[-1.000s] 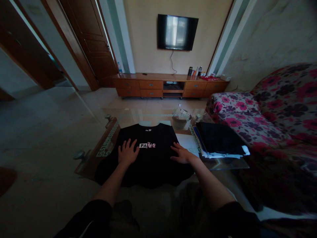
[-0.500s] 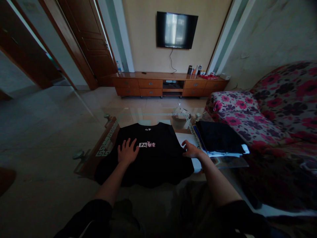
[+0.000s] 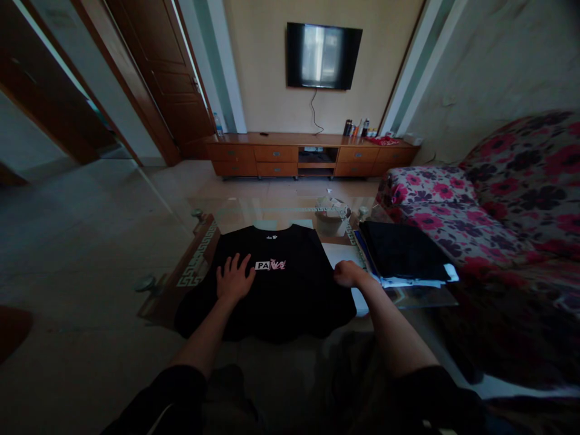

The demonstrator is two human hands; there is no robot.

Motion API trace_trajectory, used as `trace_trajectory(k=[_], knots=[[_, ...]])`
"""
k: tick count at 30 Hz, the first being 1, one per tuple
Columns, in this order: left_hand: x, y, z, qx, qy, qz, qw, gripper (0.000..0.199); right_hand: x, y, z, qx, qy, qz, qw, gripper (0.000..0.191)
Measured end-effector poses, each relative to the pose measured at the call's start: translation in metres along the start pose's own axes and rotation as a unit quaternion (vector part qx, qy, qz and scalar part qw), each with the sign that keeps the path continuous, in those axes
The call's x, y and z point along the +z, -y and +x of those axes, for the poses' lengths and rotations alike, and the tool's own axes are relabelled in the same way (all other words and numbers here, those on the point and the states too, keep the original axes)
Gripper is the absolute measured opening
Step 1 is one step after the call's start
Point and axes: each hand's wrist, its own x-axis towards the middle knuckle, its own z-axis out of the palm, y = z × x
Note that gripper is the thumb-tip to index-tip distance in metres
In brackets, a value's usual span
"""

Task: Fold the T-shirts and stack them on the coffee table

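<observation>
A black T-shirt with a small white and pink print on its chest lies spread on a glass table, its neckline toward the far side. My left hand rests flat on the shirt's left part, fingers spread, beside the print. At the shirt's right edge, my right hand is closed, its fingers curled on the black fabric there. White material shows under and beside the shirt's right side.
A stack of folded dark clothes sits on the table's right. Beyond are a waste bin, a wooden TV cabinet and a wall television. A flowered sofa stands at the right.
The fingers of my right hand have curled closed at the shirt's right edge. My left hand has stayed flat in the same spot on the shirt.
</observation>
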Motion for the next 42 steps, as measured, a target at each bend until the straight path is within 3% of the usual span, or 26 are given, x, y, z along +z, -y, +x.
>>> trace_trajectory(k=[3,6,10,17,24,26,28,32,36,42], knots=[[-0.001,0.000,-0.001,-0.003,0.000,0.000,1.000,0.062,0.001,0.009,0.007,0.020,-0.043,-0.001,0.999,0.021],[-0.002,-0.002,-0.001,-0.007,0.003,0.000,1.000,0.062,0.003,0.026,0.022,0.022,-0.126,0.019,0.992,0.033],[-0.005,-0.005,-0.001,-0.012,0.007,-0.001,1.000,0.061,0.006,0.048,0.053,0.038,-0.203,0.081,0.975,0.033],[-0.007,-0.004,0.000,-0.010,0.006,-0.006,1.000,0.061,0.002,0.054,0.102,0.144,-0.183,0.092,0.968,0.041],[-0.006,-0.003,0.002,-0.015,0.007,-0.004,1.000,0.061,0.002,0.055,0.112,0.200,-0.211,0.062,0.955,0.045],[-0.005,-0.003,0.003,-0.014,0.005,-0.004,1.000,0.061,0.003,0.058,0.112,0.187,-0.253,0.046,0.948,0.047],[-0.004,-0.003,0.003,-0.013,0.003,-0.005,1.000,0.061,0.006,0.062,0.115,0.129,-0.275,0.030,0.952,0.050],[-0.003,-0.002,0.003,-0.011,-0.003,-0.003,1.000,0.061,0.020,0.068,0.124,-0.024,-0.191,-0.012,0.981,0.058],[-0.003,-0.002,0.003,-0.011,-0.004,0.005,1.000,0.060,0.036,0.070,0.132,-0.015,-0.112,-0.038,0.993,0.067],[-0.004,-0.002,0.004,-0.010,0.001,-0.006,1.000,0.061,0.044,0.072,0.136,0.040,-0.177,-0.040,0.983,0.079]])
